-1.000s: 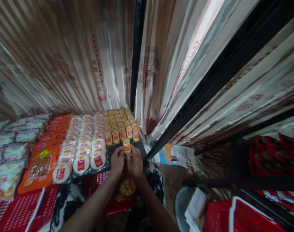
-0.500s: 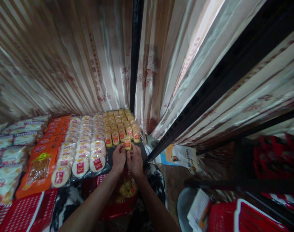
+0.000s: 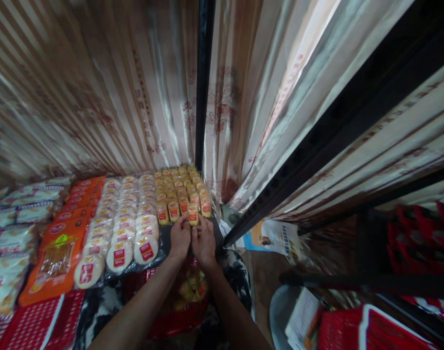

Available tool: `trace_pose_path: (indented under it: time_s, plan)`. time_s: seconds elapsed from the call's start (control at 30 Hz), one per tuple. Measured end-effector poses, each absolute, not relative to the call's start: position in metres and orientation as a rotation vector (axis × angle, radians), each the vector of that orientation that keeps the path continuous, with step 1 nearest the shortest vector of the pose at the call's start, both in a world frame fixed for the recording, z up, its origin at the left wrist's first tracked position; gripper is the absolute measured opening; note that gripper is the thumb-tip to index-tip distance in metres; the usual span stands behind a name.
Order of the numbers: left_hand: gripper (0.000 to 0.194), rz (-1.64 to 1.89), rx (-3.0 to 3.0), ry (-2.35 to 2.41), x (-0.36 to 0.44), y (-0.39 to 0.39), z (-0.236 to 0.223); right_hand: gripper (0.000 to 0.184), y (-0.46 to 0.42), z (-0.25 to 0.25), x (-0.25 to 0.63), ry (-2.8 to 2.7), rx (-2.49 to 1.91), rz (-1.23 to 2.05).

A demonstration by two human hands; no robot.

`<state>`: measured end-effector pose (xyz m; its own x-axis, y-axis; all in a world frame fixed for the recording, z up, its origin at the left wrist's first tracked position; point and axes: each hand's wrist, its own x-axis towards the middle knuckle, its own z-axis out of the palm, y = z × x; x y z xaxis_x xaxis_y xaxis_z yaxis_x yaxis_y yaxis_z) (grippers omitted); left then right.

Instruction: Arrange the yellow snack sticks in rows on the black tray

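Observation:
Between the fingers of my left hand [image 3: 180, 236] and my right hand [image 3: 203, 239] is a small yellow packaged cake [image 3: 193, 214] with a red label. Both hands grip it from its sides, at the front of several rows of the same yellow packaged cakes [image 3: 178, 187]. The rows stand on a dark shelf surface [image 3: 166, 239]. Left of them are rows of round white packaged cakes [image 3: 146, 249] with red labels. Under my forearms a red basket [image 3: 185, 318] holds more yellow packets [image 3: 190, 290].
Orange snack packs [image 3: 56, 253] and white bags [image 3: 6, 277] lie further left. A black metal post [image 3: 258, 209] rises just right of my hands. Printed curtains [image 3: 141, 97] hang behind. At lower right are a grey tub [image 3: 278, 311] and a red basket [image 3: 385, 330].
Both hands still hold the yellow cake in nearly the same place. The view has shifted slightly, so the goods at left appear a little lower and further left.

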<state>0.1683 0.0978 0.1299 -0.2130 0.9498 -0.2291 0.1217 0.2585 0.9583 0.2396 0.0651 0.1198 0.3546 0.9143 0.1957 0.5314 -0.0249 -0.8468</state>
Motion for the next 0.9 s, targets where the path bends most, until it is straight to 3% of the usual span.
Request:
trace_pose_path:
  time_s: [0.9]
  plan:
    - [0.027,1.105,1.03,1.538,0.174,0.103,0.129,0.04,0.067,0.113,0.246,-1.291,-1.558,0.411]
